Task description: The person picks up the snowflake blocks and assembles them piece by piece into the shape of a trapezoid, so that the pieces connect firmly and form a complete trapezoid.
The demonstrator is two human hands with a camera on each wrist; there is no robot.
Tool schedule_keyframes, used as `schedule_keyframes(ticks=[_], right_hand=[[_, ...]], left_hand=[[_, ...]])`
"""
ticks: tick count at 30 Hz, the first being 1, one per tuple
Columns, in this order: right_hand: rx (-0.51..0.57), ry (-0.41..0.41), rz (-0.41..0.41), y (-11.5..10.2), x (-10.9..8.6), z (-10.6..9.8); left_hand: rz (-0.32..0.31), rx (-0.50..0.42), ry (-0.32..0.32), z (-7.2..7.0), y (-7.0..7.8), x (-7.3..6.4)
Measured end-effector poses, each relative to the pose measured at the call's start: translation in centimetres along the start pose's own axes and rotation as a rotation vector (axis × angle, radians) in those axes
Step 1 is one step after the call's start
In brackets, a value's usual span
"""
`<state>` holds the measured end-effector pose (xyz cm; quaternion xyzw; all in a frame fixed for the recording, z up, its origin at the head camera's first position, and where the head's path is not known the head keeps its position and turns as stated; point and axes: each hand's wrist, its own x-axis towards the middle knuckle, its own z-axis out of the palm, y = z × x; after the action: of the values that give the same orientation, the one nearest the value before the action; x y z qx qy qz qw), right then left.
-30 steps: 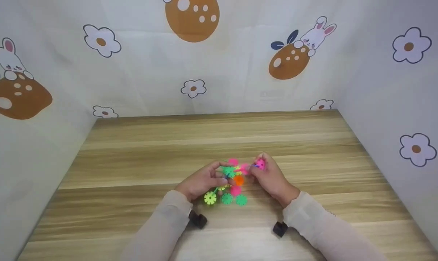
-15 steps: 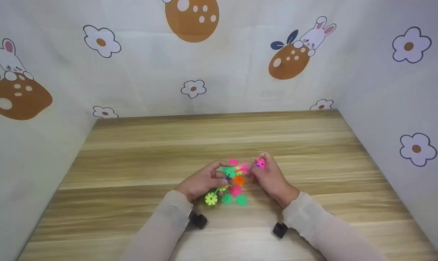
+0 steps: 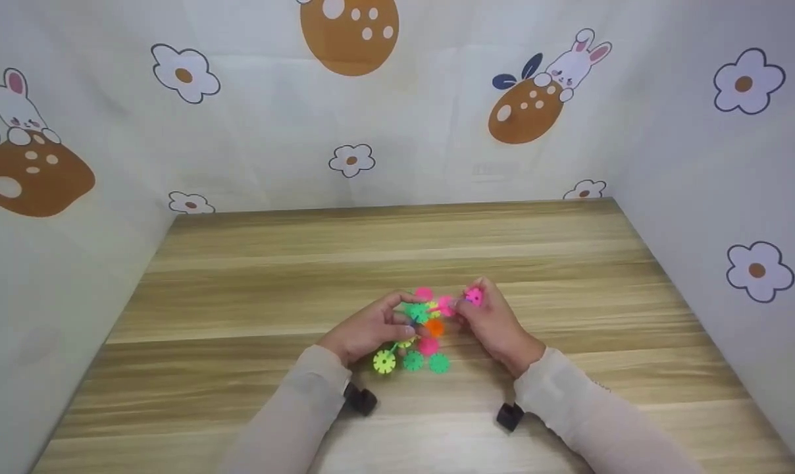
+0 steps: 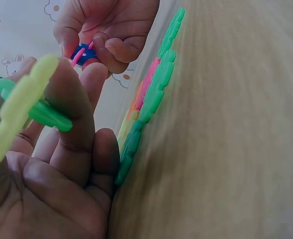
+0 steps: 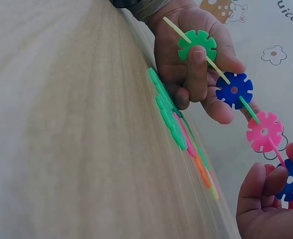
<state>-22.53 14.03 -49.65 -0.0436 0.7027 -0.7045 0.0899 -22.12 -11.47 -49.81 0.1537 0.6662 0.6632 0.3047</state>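
Observation:
A chain of slotted plastic snowflake discs, set crosswise into each other, spans both hands above the table. My left hand pinches it near a blue disc, with a green disc by its palm and a yellow disc at that end. Past the blue disc come a green one and a pink one. My right hand pinches the other end at a second blue disc, its fingers covering part of it. Another pink disc shows beside the right thumb.
Several loose discs lie flat on the wood-grain table under and around the chain: green discs, a pink disc and an orange disc. Printed cloth walls stand at the back and sides.
Both hands stay nearly in place, gripping the chain. The yellow disc at the left end has shifted slightly right, and the pink disc by the right thumb has turned a little.

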Motion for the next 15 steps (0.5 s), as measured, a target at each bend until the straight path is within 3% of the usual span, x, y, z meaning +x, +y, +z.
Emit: schedule_keyframes(ticks=[9, 15], right_hand=[[0.098, -0.049, -0.009, 0.18, 0.2, -0.35], [0.117, -0.009, 0.01, 0.02, 0.04, 0.1]], left_hand=[[0.001, -0.006, 0.018, 0.03, -0.1, -0.15], [0.002, 0.011, 0.02, 0.03, -0.07, -0.19]])
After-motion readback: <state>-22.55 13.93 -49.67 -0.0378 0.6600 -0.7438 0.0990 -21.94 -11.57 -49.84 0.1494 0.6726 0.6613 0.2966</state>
